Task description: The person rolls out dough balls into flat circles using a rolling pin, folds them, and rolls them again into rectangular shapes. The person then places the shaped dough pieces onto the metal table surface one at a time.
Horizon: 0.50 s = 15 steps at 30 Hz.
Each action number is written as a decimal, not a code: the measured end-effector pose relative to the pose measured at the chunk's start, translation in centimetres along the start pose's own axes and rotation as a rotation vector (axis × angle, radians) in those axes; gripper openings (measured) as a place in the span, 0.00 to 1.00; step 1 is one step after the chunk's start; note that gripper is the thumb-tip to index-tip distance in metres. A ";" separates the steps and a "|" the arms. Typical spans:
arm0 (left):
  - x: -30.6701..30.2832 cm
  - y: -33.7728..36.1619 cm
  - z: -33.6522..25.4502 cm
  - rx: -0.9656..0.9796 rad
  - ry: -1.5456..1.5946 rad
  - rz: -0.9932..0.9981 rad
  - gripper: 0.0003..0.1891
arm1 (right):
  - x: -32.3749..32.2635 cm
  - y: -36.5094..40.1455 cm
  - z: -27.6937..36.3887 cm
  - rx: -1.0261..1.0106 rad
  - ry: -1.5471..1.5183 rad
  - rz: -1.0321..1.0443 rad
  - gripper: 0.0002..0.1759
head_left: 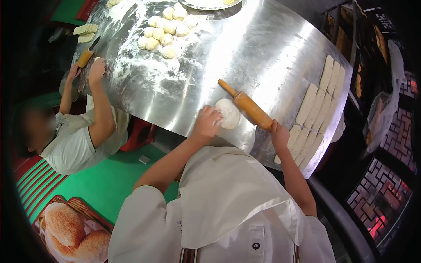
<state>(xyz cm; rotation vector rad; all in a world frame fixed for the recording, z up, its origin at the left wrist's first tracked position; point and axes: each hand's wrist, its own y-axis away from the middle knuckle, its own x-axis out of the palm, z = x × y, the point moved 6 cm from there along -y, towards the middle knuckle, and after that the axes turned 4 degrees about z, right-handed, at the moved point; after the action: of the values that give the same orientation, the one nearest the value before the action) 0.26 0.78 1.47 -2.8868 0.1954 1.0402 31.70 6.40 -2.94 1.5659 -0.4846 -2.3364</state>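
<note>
On the metal table in front of me lies a flat round of dough [229,113]. The curled fingers of my left hand [208,122] grip its left edge. My right hand [279,135] is wrapped around the near handle of a wooden rolling pin [253,111], which slants away to the upper left. The barrel of the pin rests just right of the dough round, its far handle pointing past the dough's upper edge.
Long dough strips [312,111] lie in rows at the right. Dough balls [166,30] sit on floured metal [193,79] farther back, near a round tray [210,5]. At left, a co-worker [79,136] handles another rolling pin [86,57] near stacked dough pieces [85,30].
</note>
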 end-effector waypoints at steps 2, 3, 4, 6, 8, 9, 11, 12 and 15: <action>-3.5 0.0 0.2 -0.038 0.017 -0.121 0.07 | 0.0 1.7 1.7 -0.205 0.135 0.032 0.24; -5.1 0.1 0.3 -0.020 -0.078 -0.196 0.05 | 0.5 2.6 2.0 -0.202 0.136 0.036 0.24; -6.3 0.1 0.4 0.000 -0.175 -0.271 0.05 | 1.2 3.6 3.0 -0.252 0.166 0.040 0.25; -4.6 -0.5 2.7 -0.035 -0.317 -0.095 0.05 | 3.3 3.3 5.1 -0.301 0.198 0.042 0.25; -1.7 -1.1 6.5 -0.111 -0.515 0.095 0.16 | 5.6 0.8 6.4 -0.286 0.236 0.028 0.24; -1.8 -3.6 7.7 -0.167 -0.541 0.059 0.20 | 4.3 -1.7 7.2 -0.259 0.216 -0.080 0.24; -2.7 -9.4 8.5 -0.279 -0.580 0.024 0.28 | 1.5 -7.8 8.6 -0.201 0.216 -0.173 0.25; -3.8 -12.1 8.0 -0.389 -0.564 0.059 0.28 | -0.1 -10.4 9.3 -0.183 0.206 -0.205 0.26; -3.5 -13.2 8.4 -0.401 -0.560 0.084 0.27 | -1.1 -12.8 9.9 -0.129 0.187 -0.190 0.25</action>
<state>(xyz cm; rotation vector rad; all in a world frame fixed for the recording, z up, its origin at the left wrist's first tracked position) -5.83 15.09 -2.46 -2.7621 0.0785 2.0520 22.26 19.60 -3.95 1.8140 -0.1453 -2.2709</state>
